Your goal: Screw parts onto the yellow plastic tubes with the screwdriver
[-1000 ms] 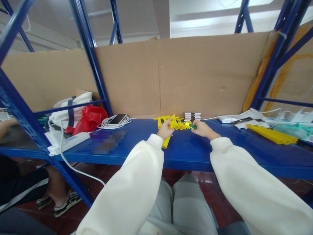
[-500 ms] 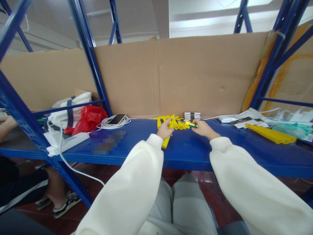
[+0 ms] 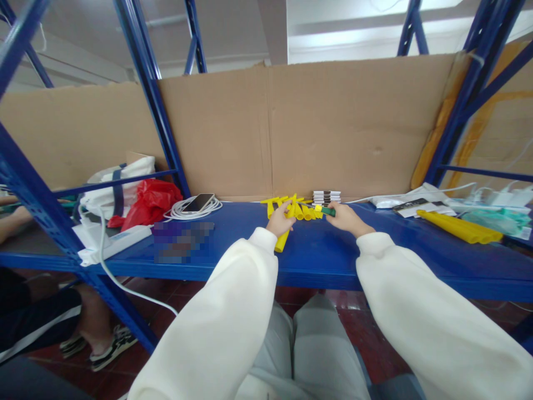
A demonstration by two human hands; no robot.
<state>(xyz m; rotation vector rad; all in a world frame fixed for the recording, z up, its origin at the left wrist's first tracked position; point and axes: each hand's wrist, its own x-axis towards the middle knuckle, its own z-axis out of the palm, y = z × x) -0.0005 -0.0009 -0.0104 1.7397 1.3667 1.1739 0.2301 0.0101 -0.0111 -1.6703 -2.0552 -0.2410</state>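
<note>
The fingers of the left hand (image 3: pixel 281 218) grasp one yellow tube (image 3: pixel 282 242), which lies slanted above the blue shelf (image 3: pixel 250 255), at its middle; the fingers cover a part of it, and its upper end mixes with the yellow pieces behind. The fingers of the right hand (image 3: pixel 343 218) are closed around the green and yellow handle of one tool (image 3: pixel 328 211). Its thin shaft points to the left hand, but I cannot tell whether the tip touches the tube.

Just beyond the hands there are several more yellow pieces (image 3: pixel 307 214); at least four can be seen, but they overlap and the exact number is not clear. Near them stands one stack (image 3: pixel 327 198) of small white things with dark bands, too small to count surely.

Farther right lies one group of yellow tubes (image 3: pixel 458 226), at least two, next to a greenish bag (image 3: pixel 506 221).

On the left, one phone (image 3: pixel 200 203) rests on a coiled white cable (image 3: pixel 172 212). Nearer are one power strip (image 3: pixel 125 240), one red bag (image 3: pixel 156 201) and a patch (image 3: pixel 183 242) blurred into squares. At the left edge, a second person's arm (image 3: pixel 14 225) is cut off, and two shoes (image 3: pixel 108 351) show below.
</note>
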